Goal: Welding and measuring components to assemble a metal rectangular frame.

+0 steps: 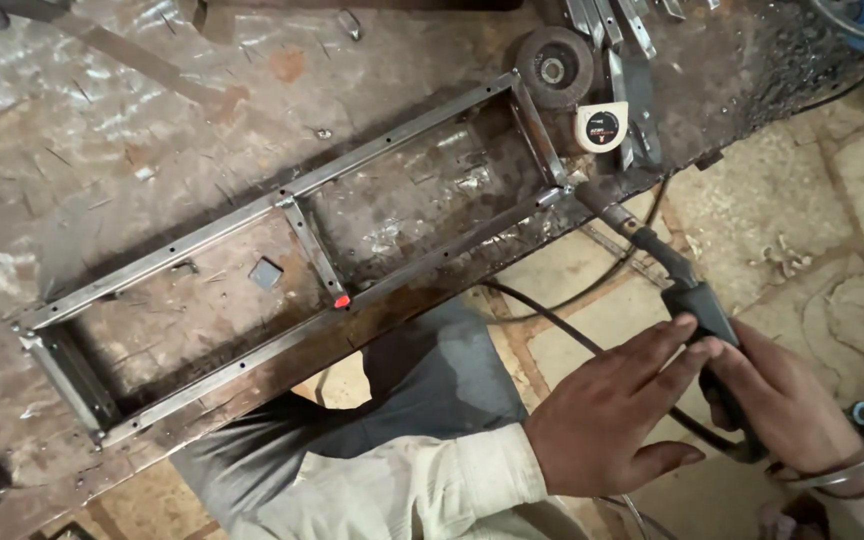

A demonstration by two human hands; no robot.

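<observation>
Welding torch (687,290) was over the near right edge of the workbench (102,120), nozzle tip touching or just off the right-hand near corner of the steel ladder frame (282,255). Frame lay flat on the bench, running diagonally from lower left to upper right.

Handling, my read: torch looked rigid and moderately light at the handle, but the cable (552,320) hanging down toward the floor would drag on the rear end. Plastic grip, not slippery. Only sensible hold was the black handle, well back from the metal neck, which I'd assume ran hot. Frame looked like stiff, heavy angle steel and wouldn't shift under tip pressure. One joint on the near rail glowed red (342,300), so hands off that area.

Pose: right hand (787,405) was wrapped around the handle from the right, fingers closed on it, wrist low with a metal bangle (837,470). Trigger finger couldn't be made out. Left hand (617,405) came in from the cream sleeve (422,490), fingers extended and mostly flat, fingertips resting on top of the handle as a steady, not gripping.

Nearby on the bench: grinding disc (552,68) and tape measure (602,126) just past the frame's far right end, small square metal offcut (265,272) inside the frame.
</observation>
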